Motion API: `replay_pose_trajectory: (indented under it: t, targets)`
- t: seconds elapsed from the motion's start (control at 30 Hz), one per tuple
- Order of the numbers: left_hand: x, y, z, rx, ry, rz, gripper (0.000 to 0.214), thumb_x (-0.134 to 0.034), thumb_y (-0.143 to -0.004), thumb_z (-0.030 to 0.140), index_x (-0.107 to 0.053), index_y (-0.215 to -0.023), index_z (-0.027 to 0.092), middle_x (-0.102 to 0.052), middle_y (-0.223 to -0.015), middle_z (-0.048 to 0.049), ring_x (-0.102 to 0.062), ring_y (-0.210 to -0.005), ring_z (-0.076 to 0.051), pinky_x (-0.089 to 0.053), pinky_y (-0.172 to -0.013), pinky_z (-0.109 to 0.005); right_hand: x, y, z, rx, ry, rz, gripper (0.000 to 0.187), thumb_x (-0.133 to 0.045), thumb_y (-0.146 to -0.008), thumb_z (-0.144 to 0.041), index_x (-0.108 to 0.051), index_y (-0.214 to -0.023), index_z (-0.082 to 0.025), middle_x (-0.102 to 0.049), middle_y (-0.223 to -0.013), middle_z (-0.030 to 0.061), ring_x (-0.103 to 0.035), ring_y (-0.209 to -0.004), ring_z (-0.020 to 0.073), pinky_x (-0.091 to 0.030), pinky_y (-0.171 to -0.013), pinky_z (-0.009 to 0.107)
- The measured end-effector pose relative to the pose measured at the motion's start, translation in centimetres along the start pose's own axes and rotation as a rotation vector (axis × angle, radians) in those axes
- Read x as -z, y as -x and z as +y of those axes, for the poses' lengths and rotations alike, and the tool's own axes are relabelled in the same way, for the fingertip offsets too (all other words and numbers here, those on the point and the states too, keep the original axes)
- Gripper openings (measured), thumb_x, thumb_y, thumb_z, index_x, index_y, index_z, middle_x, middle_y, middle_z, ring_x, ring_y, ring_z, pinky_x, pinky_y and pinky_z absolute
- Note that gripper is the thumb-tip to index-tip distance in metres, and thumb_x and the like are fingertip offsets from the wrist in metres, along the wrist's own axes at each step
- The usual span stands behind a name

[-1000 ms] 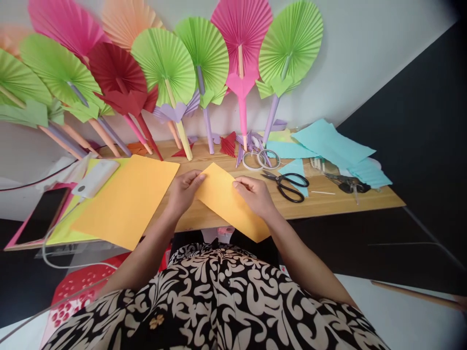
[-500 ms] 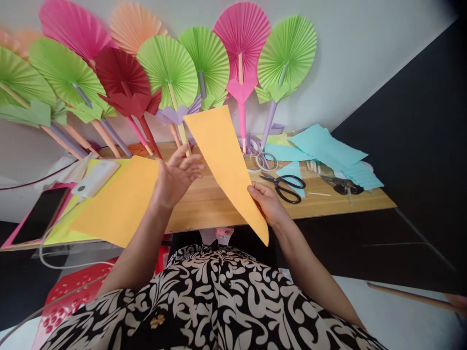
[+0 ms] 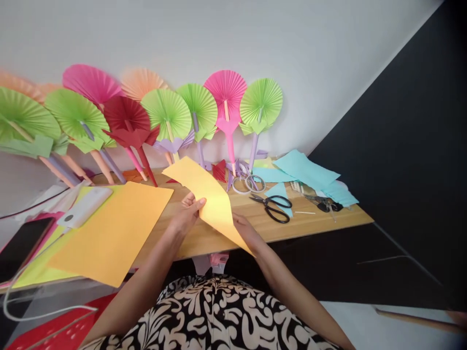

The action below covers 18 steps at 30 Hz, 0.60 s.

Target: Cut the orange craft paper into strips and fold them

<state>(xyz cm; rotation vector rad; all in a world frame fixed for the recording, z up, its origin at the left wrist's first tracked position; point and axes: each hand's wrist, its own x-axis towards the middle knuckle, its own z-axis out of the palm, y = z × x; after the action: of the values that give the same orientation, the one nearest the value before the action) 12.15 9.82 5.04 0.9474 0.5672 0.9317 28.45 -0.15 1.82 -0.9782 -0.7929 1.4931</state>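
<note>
A curved, bent sheet of yellow-orange paper [image 3: 211, 197] is held above the table in front of me. My left hand [image 3: 190, 211] is closed on its left edge, with the thumb on the upper face and the fingers curled at the edge. My right hand [image 3: 246, 231] is at the right edge, partly behind the sheet. The paper hides its fingers, so I cannot see whether they grip. To the right, black-handled scissors [image 3: 276, 208] rest partly over a small light-blue paper piece [image 3: 279, 190].
Several pleated paper fans [image 3: 166, 114] lean against the wall. A larger orange sheet [image 3: 109, 238], a white device with a cable [image 3: 85, 206] and a phone [image 3: 25, 248] are at left. Tape rolls [image 3: 255, 183], light-blue papers [image 3: 306, 167] and a second dark tool [image 3: 328, 203] are at right.
My left hand was open beside the paper and now grips its left edge. The sheet has lowered and bent, and my right hand has shifted partly behind it. The view has tilted upward.
</note>
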Motion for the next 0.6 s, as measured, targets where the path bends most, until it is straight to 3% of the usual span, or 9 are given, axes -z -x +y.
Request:
replay_pose_trajectory:
  t: [0.07,0.13,0.23,0.37,0.6]
  targets:
    - [0.1,0.1,-0.1,-0.002,-0.090,0.034,0.053,-0.091,-0.066,0.037,-0.071,-0.111,0.018,-0.080,-0.100,-0.0065,-0.074,-0.081,-0.020,-0.059,-0.072,-0.028,0.6,-0.4,-1.4,0.121,-0.040,0.095,0.039,-0.077,-0.079,-0.055,-0.078,-0.100,-0.022,-0.078,-0.106,0.0054,-0.071,-0.101,0.0214,-0.053,-0.094,0.033]
    - [0.1,0.3,-0.6,0.011,-0.158,0.047,0.058,-0.090,-0.067,0.040,-0.070,-0.116,0.018,-0.080,-0.105,-0.0091,-0.076,-0.085,-0.023,-0.061,-0.073,-0.032,0.9,-0.8,-2.6,0.184,-0.058,0.121,0.044,-0.074,-0.080,-0.060,-0.077,-0.104,-0.024,-0.078,-0.111,0.0059,-0.069,-0.107,0.0231,-0.051,-0.099,0.036]
    - [0.0,0.6,-1.6,-0.009,-0.204,0.076,0.061,-0.090,-0.066,0.044,-0.069,-0.116,0.017,-0.079,-0.108,-0.0110,-0.076,-0.086,-0.026,-0.062,-0.074,-0.035,0.7,-1.4,-3.7,0.216,0.012,0.142,0.045,-0.071,-0.082,-0.060,-0.076,-0.108,-0.023,-0.077,-0.110,0.0062,-0.069,-0.102,0.0232,-0.052,-0.093,0.036]
    - [0.5,0.6,-2.1,-0.028,-0.252,0.114,0.057,-0.090,-0.063,0.045,-0.071,-0.107,0.014,-0.078,-0.113,-0.0140,-0.075,-0.091,-0.027,-0.061,-0.081,-0.037,-0.3,-2.4,-3.7,0.258,0.141,0.239,0.030,-0.073,-0.081,-0.048,-0.075,-0.090,-0.020,-0.074,-0.091,0.0021,-0.065,-0.084,0.0180,-0.050,-0.077,0.029]
    - [0.8,-0.8,-0.1,-0.021,-0.097,0.305,0.052,-0.087,-0.067,0.044,-0.070,-0.107,0.015,-0.076,-0.118,-0.0137,-0.076,-0.096,-0.029,-0.061,-0.088,-0.041,-1.2,-4.8,-1.6,0.184,0.277,0.198,0.028,-0.060,-0.085,-0.046,-0.064,-0.081,-0.019,-0.062,-0.075,-0.0004,-0.056,-0.068,0.0142,-0.044,-0.064,0.025]
